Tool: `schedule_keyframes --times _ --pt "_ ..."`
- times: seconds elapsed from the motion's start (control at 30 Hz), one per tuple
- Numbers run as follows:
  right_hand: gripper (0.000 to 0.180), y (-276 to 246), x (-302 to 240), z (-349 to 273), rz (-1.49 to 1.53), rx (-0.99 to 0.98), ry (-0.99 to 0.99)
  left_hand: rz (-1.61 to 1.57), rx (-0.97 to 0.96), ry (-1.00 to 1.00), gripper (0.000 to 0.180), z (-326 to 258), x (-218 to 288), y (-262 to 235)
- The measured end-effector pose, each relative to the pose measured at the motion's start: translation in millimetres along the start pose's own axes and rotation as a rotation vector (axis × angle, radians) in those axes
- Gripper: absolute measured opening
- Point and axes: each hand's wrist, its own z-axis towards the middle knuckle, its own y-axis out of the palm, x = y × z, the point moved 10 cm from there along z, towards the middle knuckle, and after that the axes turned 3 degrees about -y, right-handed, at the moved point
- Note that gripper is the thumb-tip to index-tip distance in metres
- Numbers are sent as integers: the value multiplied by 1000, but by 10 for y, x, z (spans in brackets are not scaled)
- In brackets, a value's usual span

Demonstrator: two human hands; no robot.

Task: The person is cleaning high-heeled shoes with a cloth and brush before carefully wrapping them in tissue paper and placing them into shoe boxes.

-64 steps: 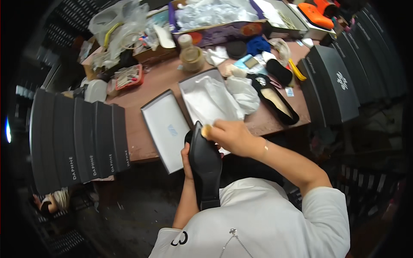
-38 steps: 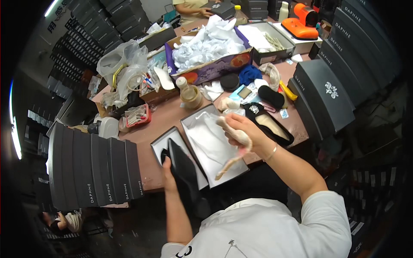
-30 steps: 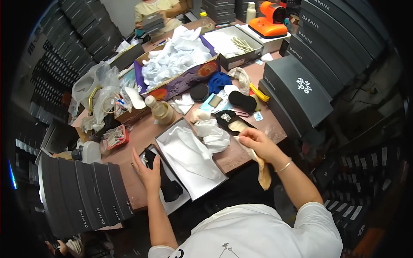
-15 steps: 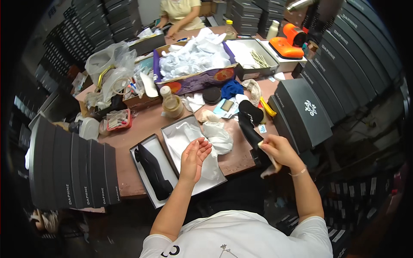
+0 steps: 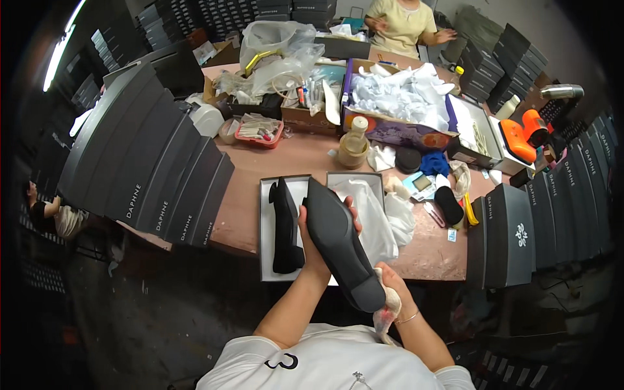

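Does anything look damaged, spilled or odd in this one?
The rag in the right hand has a reddish patch, odd against its otherwise pale cloth; cause unclear. The shoe in the left hand shows no obvious damage, and I see no spill.

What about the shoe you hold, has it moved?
Yes, leftward: the shoe lay right of the paper-lined box; now, in view, it overlaps that box's left edge.

A black shoe [image 5: 338,240] tilts sole up, heel against a pale cloth [image 5: 390,307].
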Motion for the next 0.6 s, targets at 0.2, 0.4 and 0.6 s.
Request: schedule_keyframes --times 0.2,0.4,0.6 --pt "2 758 -1017 34 -1142 -114 -434 441 188 -260 71 -227 22 -161" --pt "12 1415 -663 46 -1827 -240 -1063 337 442 -384 69 -684 -375 -956" --pt "12 1529 -356 -158 -1803 -395 -1055 487 400 -344 66 -623 -334 -587"
